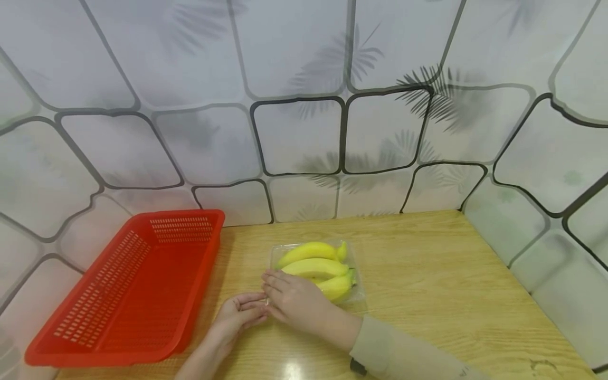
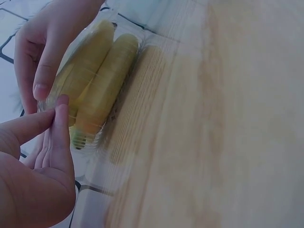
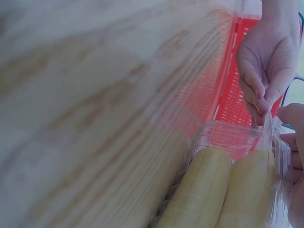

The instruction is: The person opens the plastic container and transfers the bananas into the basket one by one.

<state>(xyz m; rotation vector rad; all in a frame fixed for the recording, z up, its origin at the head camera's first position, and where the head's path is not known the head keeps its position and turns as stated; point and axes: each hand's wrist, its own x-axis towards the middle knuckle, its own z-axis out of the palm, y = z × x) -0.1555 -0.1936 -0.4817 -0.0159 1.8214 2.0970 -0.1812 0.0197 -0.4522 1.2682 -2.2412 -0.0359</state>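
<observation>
Three yellow bananas (image 1: 313, 268) lie side by side in a clear plastic container (image 1: 357, 261) on the table. My left hand (image 1: 233, 319) is at the container's near left corner. Its thumb and fingertips pinch a thin clear edge of the container, seen best in the right wrist view. My right hand (image 1: 304, 303) reaches across the near left part of the container and grips its edge between thumb and fingers. The fingertips of both hands almost meet at that corner. The right hand hides part of the bananas and the container's near left side.
A red plastic basket (image 1: 190, 311) with slotted walls stands on the left of the wooden table (image 1: 427, 274). Behind and at both sides rise walls (image 1: 304, 137) covered with a stone-and-leaf pattern.
</observation>
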